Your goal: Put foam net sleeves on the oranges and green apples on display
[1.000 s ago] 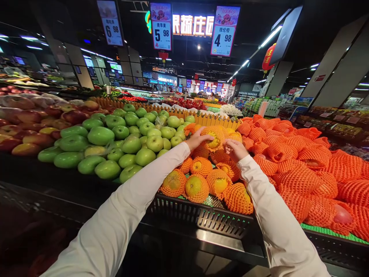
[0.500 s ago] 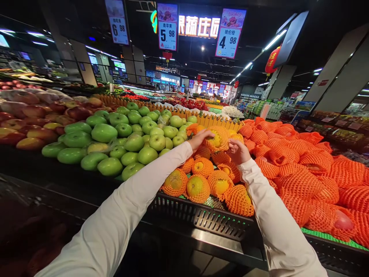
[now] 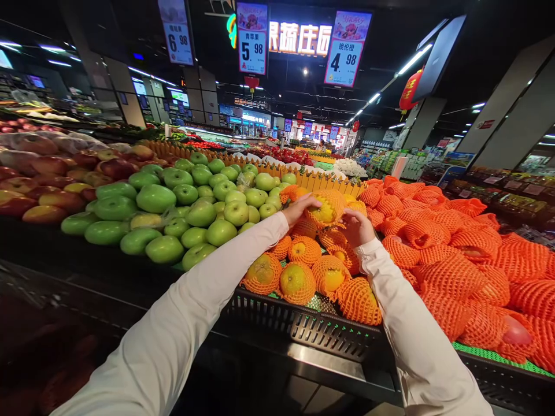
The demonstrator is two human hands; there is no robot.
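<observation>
An orange in an orange foam net sleeve [image 3: 327, 207] is held up between my two hands, above the other oranges. My left hand [image 3: 300, 209] grips its left side, thumb and fingers closed on the net. On the right, my right hand [image 3: 358, 227] pinches the edge of the same net with its fingertips. Beneath lie several more netted oranges [image 3: 298, 281] in a black slotted crate [image 3: 329, 335]. Part of the fruit shows yellow through the net; its underside is hidden.
Green apples [image 3: 202, 212] are piled to the left, with red apples [image 3: 65, 201] beyond them. Fruit in red-orange foam nets [image 3: 459, 260] fills the right side. A low picket-style divider [image 3: 333, 185] runs behind the oranges. Price signs [image 3: 346, 49] hang overhead.
Almost nothing differs. The orange and my hands stay in nearly the same place, with my right hand shifted very slightly left.
</observation>
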